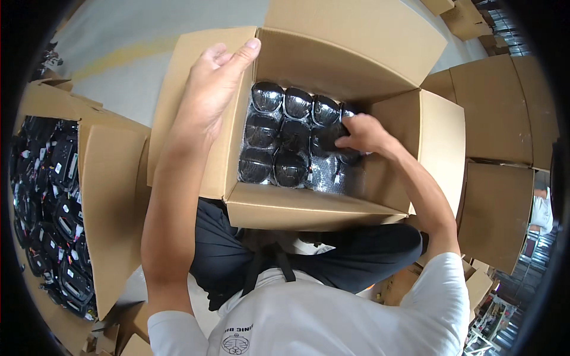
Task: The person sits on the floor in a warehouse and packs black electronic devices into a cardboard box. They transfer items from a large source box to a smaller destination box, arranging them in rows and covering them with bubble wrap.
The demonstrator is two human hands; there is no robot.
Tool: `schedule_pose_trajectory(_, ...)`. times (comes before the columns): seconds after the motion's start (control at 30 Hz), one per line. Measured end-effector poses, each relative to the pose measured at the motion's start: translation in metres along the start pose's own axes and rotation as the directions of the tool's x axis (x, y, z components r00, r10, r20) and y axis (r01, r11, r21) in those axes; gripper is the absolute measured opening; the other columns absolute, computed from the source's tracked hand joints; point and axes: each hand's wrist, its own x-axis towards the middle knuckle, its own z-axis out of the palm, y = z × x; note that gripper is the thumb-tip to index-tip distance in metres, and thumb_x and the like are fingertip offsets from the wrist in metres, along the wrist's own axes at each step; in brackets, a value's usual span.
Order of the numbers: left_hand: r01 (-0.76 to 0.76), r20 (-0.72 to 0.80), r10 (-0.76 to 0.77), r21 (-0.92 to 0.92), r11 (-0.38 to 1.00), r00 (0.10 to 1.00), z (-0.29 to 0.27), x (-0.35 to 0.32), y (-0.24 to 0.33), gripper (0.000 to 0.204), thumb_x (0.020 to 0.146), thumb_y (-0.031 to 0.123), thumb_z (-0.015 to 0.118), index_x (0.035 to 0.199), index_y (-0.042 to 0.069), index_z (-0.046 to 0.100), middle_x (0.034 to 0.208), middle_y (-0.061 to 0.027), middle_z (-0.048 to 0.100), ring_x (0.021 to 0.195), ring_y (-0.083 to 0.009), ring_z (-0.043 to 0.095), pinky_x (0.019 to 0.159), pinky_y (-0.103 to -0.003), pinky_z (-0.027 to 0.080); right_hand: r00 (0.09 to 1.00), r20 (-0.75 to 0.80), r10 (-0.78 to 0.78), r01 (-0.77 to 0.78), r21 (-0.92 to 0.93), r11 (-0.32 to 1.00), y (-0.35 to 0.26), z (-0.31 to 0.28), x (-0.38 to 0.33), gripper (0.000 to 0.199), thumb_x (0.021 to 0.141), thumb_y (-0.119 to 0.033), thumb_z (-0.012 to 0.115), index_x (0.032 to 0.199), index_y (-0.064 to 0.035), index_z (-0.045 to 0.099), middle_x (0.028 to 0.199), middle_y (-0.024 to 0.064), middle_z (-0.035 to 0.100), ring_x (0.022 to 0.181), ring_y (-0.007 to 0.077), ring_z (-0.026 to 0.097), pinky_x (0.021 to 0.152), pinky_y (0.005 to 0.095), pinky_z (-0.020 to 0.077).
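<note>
Right hand [365, 133] clasping a blurred black dome [328, 141]; left hand [215, 77] over the left flap [173, 101] (whether it grips, I cannot tell) | open brown carton [320, 212], flaps spread | bubble wrap [323, 180] lining its bottom | glossy domes [267, 96] in rows, the clasped one amid them | small white connector [338, 177] over the wrap

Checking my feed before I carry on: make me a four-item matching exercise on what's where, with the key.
1. left hand
2. right hand
3. bubble wrap
4. yellow stripe

A. on the floor
B. reaching to a dark glossy unit
C. at the open box's far left corner
D. clear and shiny, in the box's near part

Pairs: 1-C; 2-B; 3-D; 4-A
</note>
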Motion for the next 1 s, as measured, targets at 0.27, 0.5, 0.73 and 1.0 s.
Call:
schedule_pose_trajectory(0.27, -0.019, 0.081, 0.024, -0.056, 0.998, 0.996, 0.015, -0.003, 0.006, 0.096, 0.093, 0.042, 0.075, 0.152, -0.016, 0.025, 0.145, -0.0321, 0.047, 0.135, -0.0309, 0.049, 0.113, -0.038, 0.039, 0.774, 0.615, -0.147, -0.626, 0.779, -0.033, 0.101, 0.260, 0.039, 0.061, 0.088, -0.036, 0.082, 0.134, -0.0036, 0.059, 0.123, 0.0071, 0.068, 0.113, 0.0241, 0.063, 0.097, 0.0493, 0.0535)
schedule_pose_trajectory(0.5, -0.021, 0.077, 0.027, -0.066, 0.998, 0.997, 0.021, -0.003, 0.002, 0.092, 0.092, 0.039, 0.076, 0.151, -0.014, 0.029, 0.142, -0.0271, 0.053, 0.133, -0.0271, 0.050, 0.111, -0.037, 0.039, 0.821, 0.545, -0.169, -0.551, 0.834, 0.013, 0.078, 0.270, 0.032, 0.064, 0.086, -0.035, 0.083, 0.134, -0.0022, 0.057, 0.131, 0.0079, 0.065, 0.122, 0.0232, 0.061, 0.102, 0.0461, 0.0507)
schedule_pose_trajectory(0.73, -0.090, 0.059, 0.094, -0.067, 0.994, 0.994, 0.032, 0.000, -0.008, 0.077, 0.091, 0.033, 0.078, 0.143, -0.009, 0.039, 0.108, -0.0131, 0.062, 0.085, -0.0141, 0.061, 0.074, -0.029, 0.054, 0.983, 0.105, 0.150, -0.178, 0.727, 0.664, 0.067, 0.298, 0.015, 0.046, 0.087, -0.039, 0.081, 0.109, -0.0001, 0.071, 0.091, 0.0174, 0.074, 0.084, 0.0261, 0.072, 0.076, 0.0428, 0.0553)
schedule_pose_trajectory(1.0, -0.429, -0.120, 0.426, 0.003, 0.903, 0.897, -0.035, -0.040, 0.002, 0.043, 0.095, 0.019, 0.072, 0.126, -0.007, 0.059, 0.110, -0.0129, 0.068, 0.098, -0.0162, 0.064, 0.087, -0.031, 0.055, 0.982, 0.120, -0.147, 0.126, 0.165, 0.978, 0.013, 0.177, 0.038, 0.049, 0.082, -0.036, 0.076, 0.107, 0.0057, 0.073, 0.100, 0.0274, 0.073, 0.097, 0.0383, 0.073, 0.089, 0.0424, 0.0563)
